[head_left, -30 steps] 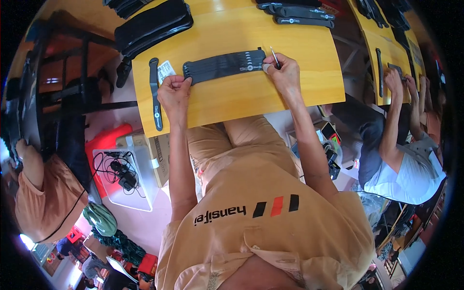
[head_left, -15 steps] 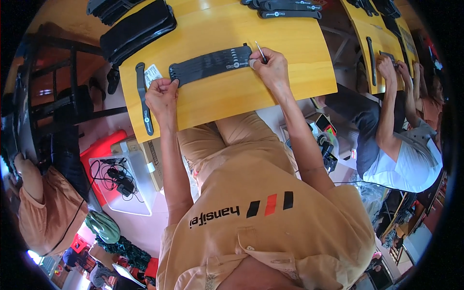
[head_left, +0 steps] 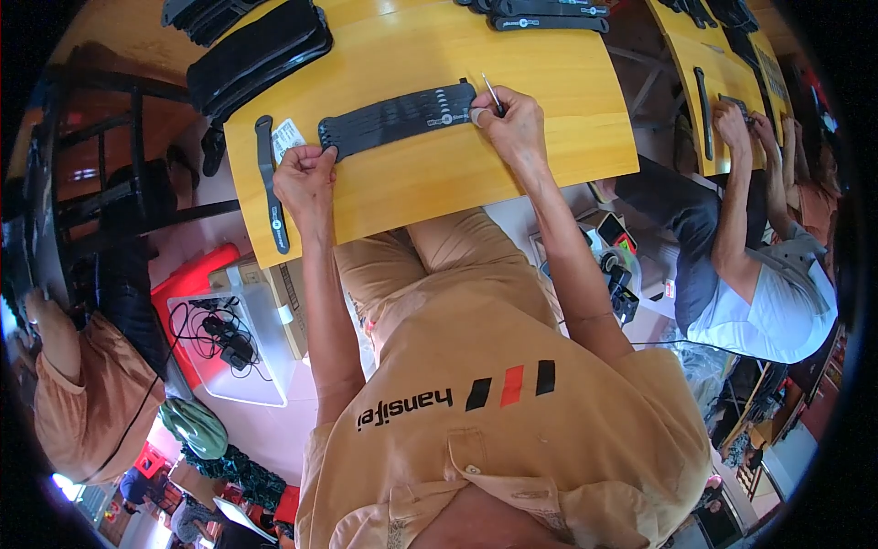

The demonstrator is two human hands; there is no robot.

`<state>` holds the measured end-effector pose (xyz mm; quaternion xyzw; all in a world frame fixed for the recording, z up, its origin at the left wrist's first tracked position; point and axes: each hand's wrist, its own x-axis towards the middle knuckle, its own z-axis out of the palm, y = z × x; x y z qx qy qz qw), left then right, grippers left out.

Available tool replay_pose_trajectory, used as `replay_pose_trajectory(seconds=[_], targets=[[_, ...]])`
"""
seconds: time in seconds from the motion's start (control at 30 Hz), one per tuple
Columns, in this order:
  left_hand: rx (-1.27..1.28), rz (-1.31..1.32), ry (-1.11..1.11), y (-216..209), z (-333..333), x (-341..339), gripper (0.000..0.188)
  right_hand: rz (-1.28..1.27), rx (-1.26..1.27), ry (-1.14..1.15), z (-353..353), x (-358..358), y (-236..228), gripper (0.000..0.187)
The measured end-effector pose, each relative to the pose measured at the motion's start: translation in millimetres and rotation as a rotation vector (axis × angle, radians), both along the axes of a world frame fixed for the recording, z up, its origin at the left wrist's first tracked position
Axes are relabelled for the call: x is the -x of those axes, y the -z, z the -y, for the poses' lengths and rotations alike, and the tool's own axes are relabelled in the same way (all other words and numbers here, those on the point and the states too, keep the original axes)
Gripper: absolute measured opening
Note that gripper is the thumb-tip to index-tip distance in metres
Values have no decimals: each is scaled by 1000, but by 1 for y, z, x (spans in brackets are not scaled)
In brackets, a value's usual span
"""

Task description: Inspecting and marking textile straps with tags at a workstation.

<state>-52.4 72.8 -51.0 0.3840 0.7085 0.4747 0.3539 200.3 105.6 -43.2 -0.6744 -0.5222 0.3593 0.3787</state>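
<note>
A row of overlapping black straps (head_left: 393,121) lies across the yellow table in front of me, pale printing near its right end. My left hand (head_left: 306,188) pinches the lower left corner of the row between thumb and fingers. At the right end, my right hand (head_left: 517,133) has its thumb against the straps. Its curled fingers also hold a slim pointed tool (head_left: 491,90), with a metal tip standing up and a dark handle mostly hidden. Left of my left hand lies a single black strap (head_left: 267,174), beside a white printed label (head_left: 287,137).
Black stacked bundles (head_left: 261,59) sit at the table's (head_left: 572,110) far left, more black straps (head_left: 549,22) at its far right. A plastic bin (head_left: 274,389) of cables stands below left. Co-workers' hands (head_left: 732,128) are busy at the right-hand table; another person (head_left: 101,393) is at left.
The straps and both hands look almost the same as before. Only a very slight shift of the whole view shows.
</note>
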Motion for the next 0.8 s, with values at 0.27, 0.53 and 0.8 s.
replay_pose_trajectory(seconds=[0.27, 0.53, 0.8], targets=[[18, -27, 6, -1, 0, 1, 13, 14, 3, 6, -1, 1, -2, 6], [10, -35, 3, 1, -1, 1, 13, 8, -2, 35, -1, 2, 1, 6], [25, -40, 3, 0, 0, 2, 14, 22, -6, 18, -3, 2, 0, 5]])
